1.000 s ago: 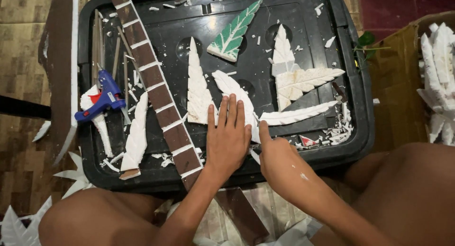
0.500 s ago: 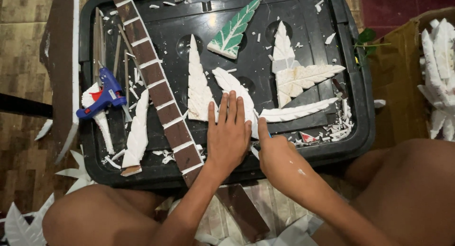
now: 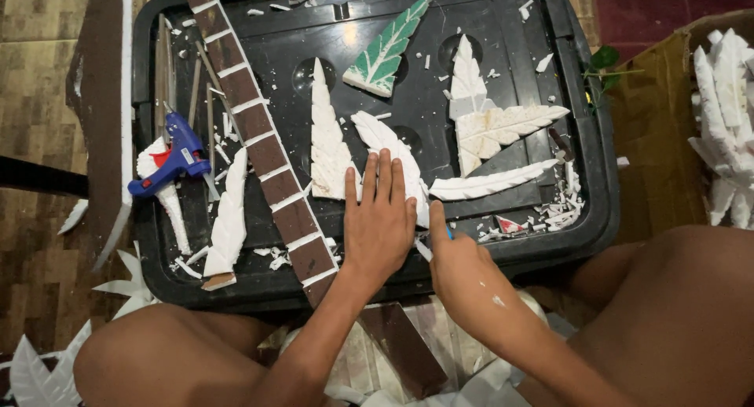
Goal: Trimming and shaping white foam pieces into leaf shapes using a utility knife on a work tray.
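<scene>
L hand [image 3: 378, 222] spread flat pinning white carved foam leaf [image 3: 389, 152]; R hand [image 3: 455, 258] pinching small blue-handled cutter [image 3: 448, 232] at 3 o'clock—cut slow, w/ fingers clear.

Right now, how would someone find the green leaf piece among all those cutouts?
Start at the black plastic lid used as a work surface. Near its far edge, towards the middle, lies the green leaf, pointing up and right. It alone is painted green with white veins; the other leaves are plain white.

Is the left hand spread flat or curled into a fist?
Spread flat: the left hand lies palm down, fingers extended, on a white foam leaf.
</scene>
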